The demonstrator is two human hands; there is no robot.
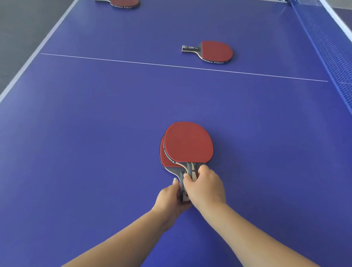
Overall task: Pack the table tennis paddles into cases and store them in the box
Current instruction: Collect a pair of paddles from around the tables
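Two red paddles lie stacked in front of me, the top paddle [188,142] slightly offset over the lower paddle [165,161]. My right hand [205,187] grips the top paddle's handle. My left hand [171,197] holds the lower paddle's handle from the left and underneath. Both paddles sit low over the blue table [87,137]. A third red paddle [213,51] lies flat past the white centre line, its handle pointing left. A fourth red paddle [122,0] lies near the far left corner. No case or box is in view.
The blue net [342,61] with its white top band runs along the right side. The table's white-lined left edge [30,58] borders a dark grey floor [18,18]. A thin white line crosses the table between the near and far paddles.
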